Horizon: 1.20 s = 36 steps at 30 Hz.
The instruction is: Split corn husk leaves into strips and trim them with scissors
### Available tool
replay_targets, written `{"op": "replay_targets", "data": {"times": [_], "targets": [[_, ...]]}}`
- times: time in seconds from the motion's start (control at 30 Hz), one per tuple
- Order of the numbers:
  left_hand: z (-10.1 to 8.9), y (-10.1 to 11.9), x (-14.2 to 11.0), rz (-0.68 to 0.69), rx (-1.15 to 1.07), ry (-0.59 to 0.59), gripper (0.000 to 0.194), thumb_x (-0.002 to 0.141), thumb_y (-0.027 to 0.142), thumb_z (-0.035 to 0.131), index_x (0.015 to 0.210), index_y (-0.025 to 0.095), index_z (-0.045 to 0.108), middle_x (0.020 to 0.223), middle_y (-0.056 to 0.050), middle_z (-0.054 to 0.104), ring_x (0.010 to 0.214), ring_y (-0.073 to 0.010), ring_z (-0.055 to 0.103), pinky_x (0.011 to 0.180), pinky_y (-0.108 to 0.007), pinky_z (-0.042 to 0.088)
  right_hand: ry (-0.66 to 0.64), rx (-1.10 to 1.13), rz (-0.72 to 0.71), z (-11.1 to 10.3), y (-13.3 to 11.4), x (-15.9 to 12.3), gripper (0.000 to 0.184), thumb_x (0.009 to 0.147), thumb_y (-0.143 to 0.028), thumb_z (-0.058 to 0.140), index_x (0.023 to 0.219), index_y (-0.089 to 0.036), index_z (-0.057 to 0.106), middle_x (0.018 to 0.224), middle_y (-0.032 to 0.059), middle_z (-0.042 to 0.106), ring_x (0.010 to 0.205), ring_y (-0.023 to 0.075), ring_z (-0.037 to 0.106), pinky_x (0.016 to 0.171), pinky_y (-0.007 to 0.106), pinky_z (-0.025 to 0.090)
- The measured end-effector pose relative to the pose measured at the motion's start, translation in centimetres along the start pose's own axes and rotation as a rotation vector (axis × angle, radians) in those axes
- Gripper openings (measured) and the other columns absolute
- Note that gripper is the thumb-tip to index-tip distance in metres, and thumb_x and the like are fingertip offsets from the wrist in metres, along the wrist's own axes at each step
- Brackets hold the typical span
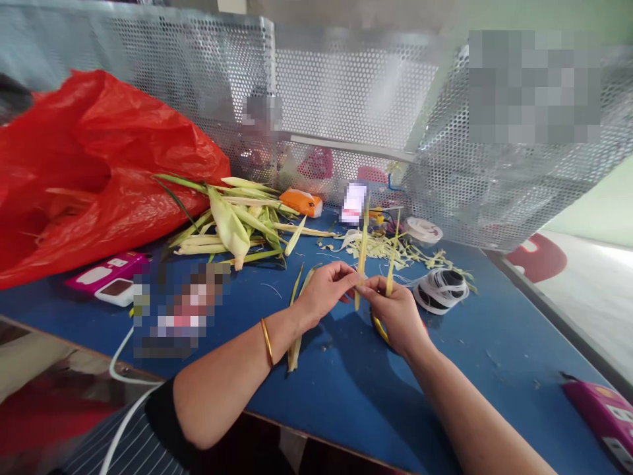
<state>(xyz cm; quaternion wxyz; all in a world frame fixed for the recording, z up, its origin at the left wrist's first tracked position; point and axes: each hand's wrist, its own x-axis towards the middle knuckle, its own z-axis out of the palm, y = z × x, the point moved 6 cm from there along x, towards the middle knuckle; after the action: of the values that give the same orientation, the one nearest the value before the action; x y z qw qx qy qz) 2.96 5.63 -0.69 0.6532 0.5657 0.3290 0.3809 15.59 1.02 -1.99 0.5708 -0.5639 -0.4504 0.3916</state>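
Above the blue table, my left hand and my right hand meet fingertip to fingertip. Between them they pinch a narrow, upright pale yellow-green leaf strip. A second thin leaf strip sticks up from the fingers of my right hand. Under that hand shows part of a yellow loop, mostly hidden; its kind cannot be made out. A longer husk leaf lies on the table beneath my left wrist. To the right of my right hand is a spool of white-and-black tape or cord.
A heap of husk leaves spills beside a big red plastic bag. Leaf scraps, a white roll and an orange packet lie further back. Magenta boxes flank the blue table; a perforated metal screen closes the back.
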Motion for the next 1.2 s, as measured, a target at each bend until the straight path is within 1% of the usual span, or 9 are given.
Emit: {"op": "replay_targets", "data": {"times": [0.13,0.3,0.47,0.57,0.67,0.83,1.03,1.1,1.2], "targets": [[0.8,-1.2,-0.3,-0.139,-0.033,-0.080,0.018,0.079,0.023,0.072,0.078,0.015,0.056,0.071,0.001,0.065,0.061,-0.0123,0.066,0.059,-0.024,0.052,0.065,0.034,-0.030,-0.6,0.1,0.1,0.028,0.067,-0.042,0.078,0.068,-0.018,0.063,0.051,-0.0060,0.047,0.046,0.0072,0.031,0.044,0.023,0.022],[0.4,-0.7,-0.3,-0.118,-0.035,-0.045,0.010,0.082,0.015,0.067,0.077,0.013,0.058,0.068,0.001,0.065,0.060,-0.0107,0.067,0.061,-0.022,0.053,0.073,0.061,0.037,-0.6,-0.3,0.2,0.035,0.060,-0.046,0.081,0.064,-0.018,0.062,0.047,-0.0071,0.044,0.043,0.0063,0.028,0.042,0.023,0.020],[0.4,-0.7,-0.1,-0.121,-0.024,-0.050,0.008,0.080,0.007,0.065,0.079,0.013,0.060,0.071,0.000,0.067,0.061,-0.0097,0.067,0.061,-0.021,0.053,0.073,0.065,0.089,-0.4,-0.6,0.0,0.040,0.054,-0.050,0.083,0.061,-0.017,0.062,0.046,-0.0059,0.046,0.043,0.0060,0.028,0.042,0.024,0.018],[0.4,-0.8,0.0,-0.100,-0.022,-0.049,0.008,0.078,0.008,0.067,0.078,0.013,0.061,0.069,0.000,0.068,0.062,-0.0098,0.067,0.062,-0.021,0.053,0.043,0.043,0.075,-0.3,-0.6,0.0,0.041,0.055,-0.051,0.083,0.060,-0.016,0.061,0.048,-0.0049,0.048,0.044,0.0060,0.029,0.042,0.023,0.019],[0.4,-0.9,0.1,-0.079,-0.020,-0.068,0.011,0.076,0.014,0.073,0.076,0.013,0.062,0.068,0.000,0.068,0.062,-0.0105,0.067,0.062,-0.022,0.053,-0.003,0.057,0.080,-0.1,-0.5,0.0,0.042,0.056,-0.051,0.083,0.059,-0.017,0.057,0.047,-0.0058,0.045,0.043,0.0055,0.029,0.042,0.022,0.019],[0.3,-0.7,0.2,-0.079,-0.012,-0.093,0.016,0.072,0.018,0.077,0.075,0.013,0.062,0.063,0.001,0.066,0.058,-0.0100,0.065,0.060,-0.021,0.051,-0.143,0.207,0.216,0.4,-0.4,-0.1,0.041,0.053,-0.044,0.085,0.058,-0.017,0.054,0.042,-0.0108,0.032,0.040,0.0024,0.019,0.039,0.020,0.012],[0.2,-0.8,0.2,-0.111,0.019,-0.069,0.006,0.077,0.007,0.067,0.079,0.012,0.064,0.069,-0.002,0.069,0.059,-0.0107,0.066,0.062,-0.024,0.053,-0.262,0.369,0.344,0.2,-0.4,-0.1,0.030,0.056,-0.028,0.082,0.062,-0.017,0.054,0.049,-0.0097,0.035,0.040,0.0014,0.015,0.037,0.019,0.009],[0.0,-1.0,0.3,-0.125,0.015,-0.038,0.007,0.077,0.005,0.066,0.080,0.012,0.065,0.068,-0.002,0.069,0.057,-0.0100,0.065,0.062,-0.024,0.054,-0.295,0.399,0.345,0.1,-0.9,-0.1,0.027,0.059,-0.027,0.079,0.063,-0.017,0.054,0.052,-0.0089,0.036,0.041,0.0016,0.013,0.037,0.020,0.009],[-0.5,-1.4,0.4,-0.174,0.009,0.027,0.011,0.077,0.001,0.063,0.081,0.012,0.064,0.066,-0.002,0.069,0.053,-0.0104,0.065,0.058,-0.024,0.053,-0.278,0.433,0.255,-0.6,-2.7,-0.3,0.023,0.061,-0.027,0.076,0.063,-0.018,0.054,0.055,-0.0082,0.034,0.043,0.0034,0.013,0.038,0.021,0.011]]}}
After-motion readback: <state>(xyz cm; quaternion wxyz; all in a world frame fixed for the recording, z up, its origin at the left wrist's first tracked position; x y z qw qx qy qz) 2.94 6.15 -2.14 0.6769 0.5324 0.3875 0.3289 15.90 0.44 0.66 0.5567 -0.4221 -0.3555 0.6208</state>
